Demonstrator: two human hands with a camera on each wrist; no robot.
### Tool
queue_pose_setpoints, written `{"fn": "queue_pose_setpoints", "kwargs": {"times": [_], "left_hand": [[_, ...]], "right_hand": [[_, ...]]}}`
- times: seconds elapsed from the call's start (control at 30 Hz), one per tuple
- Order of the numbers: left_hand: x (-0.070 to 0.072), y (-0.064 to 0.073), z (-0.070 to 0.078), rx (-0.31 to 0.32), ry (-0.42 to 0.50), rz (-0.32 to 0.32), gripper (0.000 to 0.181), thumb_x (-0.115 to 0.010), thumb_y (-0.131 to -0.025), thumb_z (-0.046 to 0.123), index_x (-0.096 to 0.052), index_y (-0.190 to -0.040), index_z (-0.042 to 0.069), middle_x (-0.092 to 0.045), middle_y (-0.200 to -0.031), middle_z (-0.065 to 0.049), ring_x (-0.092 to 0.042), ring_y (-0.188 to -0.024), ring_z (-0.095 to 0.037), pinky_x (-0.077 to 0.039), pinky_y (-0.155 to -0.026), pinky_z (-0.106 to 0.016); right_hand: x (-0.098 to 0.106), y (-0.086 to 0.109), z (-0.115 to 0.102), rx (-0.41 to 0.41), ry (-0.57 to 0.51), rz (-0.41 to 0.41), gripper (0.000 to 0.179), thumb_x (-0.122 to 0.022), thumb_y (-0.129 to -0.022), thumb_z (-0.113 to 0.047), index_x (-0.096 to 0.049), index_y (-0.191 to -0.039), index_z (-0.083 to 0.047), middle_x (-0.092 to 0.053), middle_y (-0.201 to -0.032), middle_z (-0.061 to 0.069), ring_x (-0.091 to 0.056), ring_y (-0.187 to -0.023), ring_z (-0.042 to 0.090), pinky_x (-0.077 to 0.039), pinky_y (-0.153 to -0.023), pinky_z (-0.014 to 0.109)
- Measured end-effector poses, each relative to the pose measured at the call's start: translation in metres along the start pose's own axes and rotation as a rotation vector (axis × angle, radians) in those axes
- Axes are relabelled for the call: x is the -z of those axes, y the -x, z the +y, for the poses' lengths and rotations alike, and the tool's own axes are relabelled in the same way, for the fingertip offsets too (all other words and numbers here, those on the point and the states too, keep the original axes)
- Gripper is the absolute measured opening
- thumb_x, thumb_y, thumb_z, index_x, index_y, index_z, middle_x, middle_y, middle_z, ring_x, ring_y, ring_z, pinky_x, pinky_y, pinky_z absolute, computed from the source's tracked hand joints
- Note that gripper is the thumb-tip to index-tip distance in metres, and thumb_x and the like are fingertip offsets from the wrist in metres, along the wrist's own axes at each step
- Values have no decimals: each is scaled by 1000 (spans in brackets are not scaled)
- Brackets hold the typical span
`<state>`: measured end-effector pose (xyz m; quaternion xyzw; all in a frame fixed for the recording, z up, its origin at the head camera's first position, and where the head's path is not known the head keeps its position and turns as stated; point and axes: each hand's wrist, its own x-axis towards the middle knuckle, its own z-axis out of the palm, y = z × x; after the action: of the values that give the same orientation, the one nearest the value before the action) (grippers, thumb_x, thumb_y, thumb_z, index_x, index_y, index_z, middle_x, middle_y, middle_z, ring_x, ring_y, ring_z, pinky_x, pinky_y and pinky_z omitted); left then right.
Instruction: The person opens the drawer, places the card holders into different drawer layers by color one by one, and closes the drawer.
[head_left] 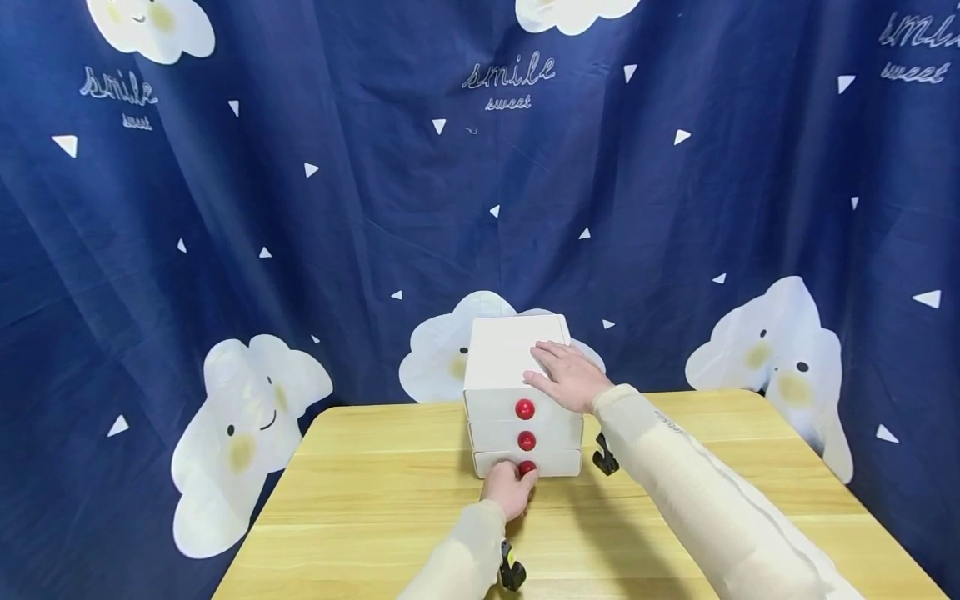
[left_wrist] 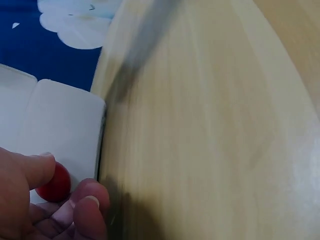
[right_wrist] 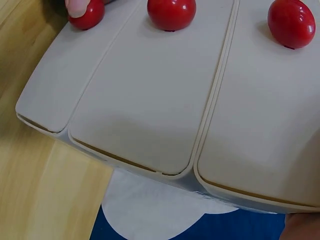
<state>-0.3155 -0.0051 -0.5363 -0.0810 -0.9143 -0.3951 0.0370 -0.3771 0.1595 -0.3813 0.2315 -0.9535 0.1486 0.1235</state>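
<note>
A white three-drawer box (head_left: 497, 358) stands on the table, with one round red knob on each drawer front. My left hand (head_left: 508, 490) is at the lowest drawer, thumb and fingers pinching its red knob (left_wrist: 56, 184). On the right part of the box top rests my right hand (head_left: 572, 379), its fingers stretched out over the surface. The middle knob (head_left: 527, 440) and the top knob (head_left: 525, 409) are untouched. In the right wrist view, the middle drawer front (right_wrist: 145, 95) and its neighbours sit flush with the casing.
The box stands toward the far side of the wooden table (head_left: 375, 492). Behind it hangs a dark blue curtain (head_left: 390, 183) with white clouds, triangles and lettering. Black straps hang below both wrists, the right one (head_left: 606, 457) beside the box.
</note>
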Motion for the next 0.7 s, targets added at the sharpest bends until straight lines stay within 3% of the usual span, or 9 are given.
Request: {"fn": "queue_pose_setpoints", "kwargs": {"times": [0.1, 0.3, 0.5, 0.7], "left_hand": [[2, -1, 0, -26, -2, 0, 30, -63, -86, 28, -54, -62, 12, -47, -50, 6, -46, -46, -8, -40, -52, -24], [4, -3, -6, -43, 23, -32, 33, -62, -87, 28, -55, -58, 13, -45, -40, 9, -46, -36, -7, -40, -48, -22], [8, -1, -14, -35, 1, -63, 36, -60, -87, 35, -56, -57, 16, -45, -36, 9, -47, -33, -6, -40, -49, -21], [33, 9, -14, -45, -39, -94, 26, -62, -85, 33, -65, -72, 11, -53, -46, 9, -49, -34, -4, -47, -62, -25]], "right_hand": [[1, 0, -1, -1, 1, -7, 67, -38, -91, -56, -41, -138, -8, -36, -142, 10, -28, -132, 27, -14, -108, 45], [0, -2, -2, 3, 2, -16, 69, -37, -91, -57, -41, -138, -8, -36, -143, 10, -28, -132, 27, -14, -108, 45], [3, 0, -4, -20, -89, 5, 67, -40, -90, -55, -42, -137, -7, -36, -142, 10, -28, -132, 25, -15, -108, 45], [13, 13, 0, -4, -228, 27, 61, -42, -92, -50, -44, -136, -7, -36, -143, 8, -25, -133, 23, -19, -107, 44]]}}
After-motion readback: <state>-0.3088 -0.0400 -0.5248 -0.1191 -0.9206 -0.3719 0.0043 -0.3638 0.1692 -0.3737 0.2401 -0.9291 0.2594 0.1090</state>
